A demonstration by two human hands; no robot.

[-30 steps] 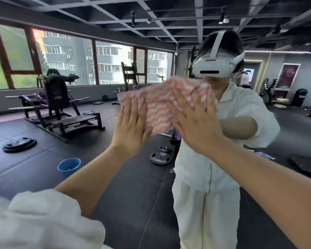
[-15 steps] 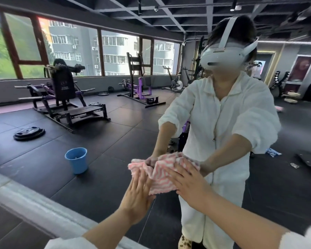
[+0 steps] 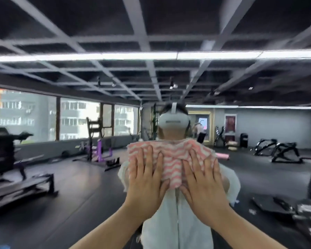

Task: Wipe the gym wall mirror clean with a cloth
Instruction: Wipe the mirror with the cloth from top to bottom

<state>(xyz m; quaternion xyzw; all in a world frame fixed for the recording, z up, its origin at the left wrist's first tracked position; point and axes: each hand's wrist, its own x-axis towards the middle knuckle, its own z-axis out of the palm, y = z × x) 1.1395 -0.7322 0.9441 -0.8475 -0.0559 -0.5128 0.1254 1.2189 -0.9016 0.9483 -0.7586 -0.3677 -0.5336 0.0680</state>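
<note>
A pink-and-white wavy-striped cloth (image 3: pixel 171 159) lies flat against the wall mirror (image 3: pixel 70 177), at about chest height of my reflection. My left hand (image 3: pixel 145 178) presses its left half with fingers spread and pointing up. My right hand (image 3: pixel 203 180) presses the right half the same way. Both palms are flat on the cloth, side by side. The mirror fills the view and reflects a person in a white shirt with a white headset (image 3: pixel 174 121). The frame is motion-blurred.
The mirror reflects the gym behind me: a black bench machine (image 3: pixel 16 177) at left, a purple rack (image 3: pixel 99 148) near the windows, black equipment (image 3: pixel 276 151) at right, a dark rubber floor, ceiling light strips. A blue patch (image 3: pixel 0 247) sits at the bottom left corner.
Half a second ago both hands held the cloth low on the mirror, near waist height. Both hands have since pushed it up, and my view has tilted upward toward the ceiling.
</note>
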